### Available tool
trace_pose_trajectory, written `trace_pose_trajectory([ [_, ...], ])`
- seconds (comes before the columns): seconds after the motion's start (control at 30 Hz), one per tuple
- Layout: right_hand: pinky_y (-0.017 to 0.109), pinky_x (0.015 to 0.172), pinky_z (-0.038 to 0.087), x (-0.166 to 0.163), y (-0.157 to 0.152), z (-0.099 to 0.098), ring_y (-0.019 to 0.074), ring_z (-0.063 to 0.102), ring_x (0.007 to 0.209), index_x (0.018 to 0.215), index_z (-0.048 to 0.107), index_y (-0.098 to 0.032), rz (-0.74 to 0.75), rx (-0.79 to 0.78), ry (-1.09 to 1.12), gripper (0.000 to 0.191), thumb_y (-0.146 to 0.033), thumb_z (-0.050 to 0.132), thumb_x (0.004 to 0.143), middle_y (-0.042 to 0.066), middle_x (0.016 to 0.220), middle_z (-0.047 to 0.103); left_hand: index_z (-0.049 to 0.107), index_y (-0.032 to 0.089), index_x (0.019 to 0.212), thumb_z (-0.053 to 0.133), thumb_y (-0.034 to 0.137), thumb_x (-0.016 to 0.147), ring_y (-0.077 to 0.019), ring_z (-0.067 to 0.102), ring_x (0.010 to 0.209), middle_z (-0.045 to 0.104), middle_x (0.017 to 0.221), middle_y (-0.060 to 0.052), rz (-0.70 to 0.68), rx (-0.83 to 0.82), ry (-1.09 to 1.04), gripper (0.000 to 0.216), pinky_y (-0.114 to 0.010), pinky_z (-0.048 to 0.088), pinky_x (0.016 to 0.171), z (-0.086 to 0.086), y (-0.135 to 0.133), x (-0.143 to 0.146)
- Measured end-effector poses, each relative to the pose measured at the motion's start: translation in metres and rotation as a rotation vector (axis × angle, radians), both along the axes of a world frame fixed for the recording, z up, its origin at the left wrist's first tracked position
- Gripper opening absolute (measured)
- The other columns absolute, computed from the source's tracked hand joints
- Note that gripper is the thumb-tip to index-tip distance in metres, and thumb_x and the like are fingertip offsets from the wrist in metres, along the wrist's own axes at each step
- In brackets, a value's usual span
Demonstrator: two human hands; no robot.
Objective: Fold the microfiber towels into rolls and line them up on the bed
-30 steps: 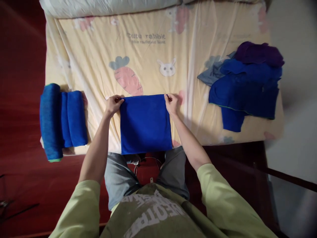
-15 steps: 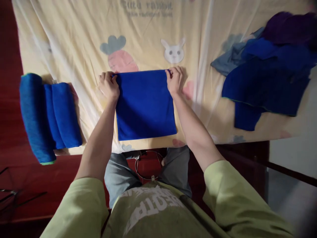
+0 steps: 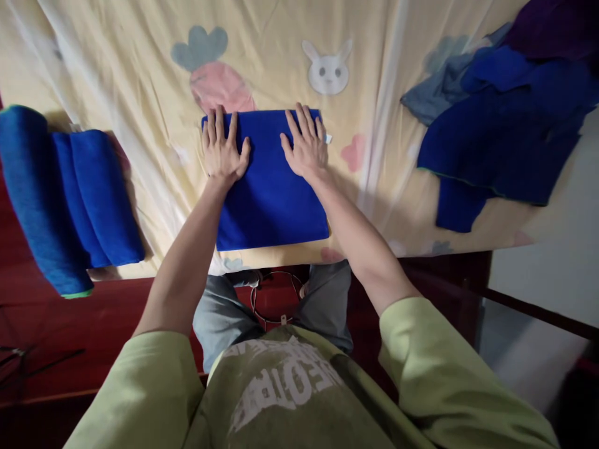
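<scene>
At the front edge of the bed (image 3: 140,93), left hand (image 3: 224,149) and right hand (image 3: 304,146) press a folded towel (image 3: 271,199), fingers spread flat, gripping nothing. Rolled towels (image 3: 70,193) lie at the left edge (loose heap (image 3: 505,125) at the right).

Single head view: above wearer's chest, facing forward-down onto bed (image 3: 140,75) edge, close.

Hands (image 3: 264,149) released corners, now flat on folded towel (image 3: 271,193).
</scene>
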State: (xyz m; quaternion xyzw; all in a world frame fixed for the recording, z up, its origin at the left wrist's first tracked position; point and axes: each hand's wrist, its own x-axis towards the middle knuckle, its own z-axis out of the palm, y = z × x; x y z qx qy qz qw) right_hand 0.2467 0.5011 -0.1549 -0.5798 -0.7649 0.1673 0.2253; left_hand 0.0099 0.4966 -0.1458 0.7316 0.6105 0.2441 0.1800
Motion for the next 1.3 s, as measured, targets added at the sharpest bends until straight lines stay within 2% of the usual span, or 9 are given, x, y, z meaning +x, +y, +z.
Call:
trace_pose_trajectory([
  [0.07, 0.064, 0.128, 0.008, -0.001, 0.003, 0.0, 0.028, 0.008, 0.16, 0.16, 0.033, -0.022, -0.007, -0.004, 0.014, 0.062, -0.052, 0.03, 0.106, 0.008, 0.167, 0.031, 0.056, 0.007, 0.139, 0.032, 0.073, 0.097, -0.0165, -0.019, 0.156, 0.032, 0.167, -0.008, 0.009, -0.001, 0.0, 0.081, -0.045, -0.006, 0.127, -0.002, 0.001, 0.001],
  [0.13, 0.065, 0.128, 0.008, -0.002, -0.003, 0.007, 0.0289, 0.008, 0.16, 0.16, 0.033, -0.02, 0.003, -0.014, 0.026, 0.061, -0.05, 0.03, 0.106, 0.009, 0.167, 0.03, 0.059, 0.014, 0.139, 0.039, 0.069, 0.097, -0.0168, -0.017, 0.157, 0.034, 0.166, -0.005, 0.003, -0.007, -0.031, 0.072, -0.046, -0.006, 0.128, 0.004, -0.006, 0.001],
  [0.2, 0.066, 0.127, 0.008, -0.004, -0.021, 0.016, 0.0293, 0.008, 0.16, 0.16, 0.032, -0.02, 0.031, -0.031, 0.024, 0.061, -0.049, 0.031, 0.106, 0.01, 0.168, 0.03, 0.059, 0.019, 0.14, 0.046, 0.065, 0.096, -0.0222, -0.01, 0.159, 0.036, 0.165, -0.005, -0.018, -0.022, -0.061, 0.066, -0.05, -0.004, 0.13, 0.011, -0.025, 0.001],
  [0.33, 0.062, 0.129, 0.008, 0.002, -0.068, 0.024, 0.0276, 0.01, 0.16, 0.162, 0.029, -0.021, 0.076, -0.055, -0.008, 0.062, -0.048, 0.03, 0.106, 0.008, 0.17, 0.025, 0.046, 0.02, 0.153, 0.05, 0.06, 0.094, -0.031, 0.005, 0.159, 0.029, 0.168, -0.009, -0.075, -0.071, -0.067, 0.071, -0.057, 0.002, 0.129, 0.018, -0.069, -0.001],
  [0.5, 0.059, 0.13, 0.007, 0.004, -0.091, 0.032, 0.027, 0.01, 0.16, 0.163, 0.027, -0.018, 0.044, -0.067, -0.046, 0.062, -0.044, 0.032, 0.106, 0.009, 0.17, 0.023, 0.044, 0.021, 0.155, 0.047, 0.055, 0.097, -0.0293, 0.006, 0.16, 0.026, 0.169, -0.007, -0.063, -0.087, -0.083, 0.068, -0.054, 0.003, 0.13, 0.031, -0.099, 0.002],
  [0.73, 0.062, 0.129, 0.006, 0.002, -0.147, 0.041, 0.0306, 0.01, 0.16, 0.164, 0.022, -0.017, 0.08, -0.15, -0.046, 0.069, -0.041, 0.042, 0.103, 0.01, 0.171, 0.02, 0.045, 0.024, 0.155, 0.05, 0.053, 0.095, -0.0302, 0.016, 0.158, 0.031, 0.167, -0.006, -0.113, -0.178, -0.072, 0.067, -0.053, 0.008, 0.13, 0.039, -0.168, 0.005],
  [0.97, 0.061, 0.13, 0.008, 0.005, -0.171, 0.056, 0.0304, 0.011, 0.159, 0.165, 0.02, -0.016, 0.088, -0.147, -0.072, 0.07, -0.037, 0.044, 0.102, 0.01, 0.171, 0.02, 0.043, 0.024, 0.157, 0.051, 0.047, 0.097, -0.0299, 0.019, 0.157, 0.032, 0.166, -0.006, -0.131, -0.136, -0.017, 0.065, -0.053, 0.014, 0.13, 0.047, -0.193, 0.0],
  [1.13, 0.059, 0.13, 0.006, 0.019, -0.212, 0.047, 0.03, 0.01, 0.159, 0.165, 0.013, -0.011, 0.173, -0.163, -0.196, 0.073, -0.038, 0.042, 0.103, 0.012, 0.171, 0.015, 0.037, 0.02, 0.16, 0.046, 0.043, 0.1, -0.0297, 0.019, 0.157, 0.023, 0.169, -0.009, -0.173, -0.1, 0.091, 0.065, -0.052, 0.011, 0.129, 0.034, -0.234, -0.016],
  [1.3, 0.057, 0.131, 0.004, 0.02, -0.218, 0.035, 0.0292, 0.008, 0.16, 0.165, 0.01, -0.01, 0.167, -0.112, -0.25, 0.074, -0.039, 0.039, 0.105, 0.01, 0.172, 0.01, 0.032, 0.019, 0.162, 0.044, 0.043, 0.101, -0.0285, 0.015, 0.158, 0.017, 0.171, -0.009, -0.193, -0.051, 0.16, 0.066, -0.051, 0.009, 0.129, 0.02, -0.24, -0.02],
])
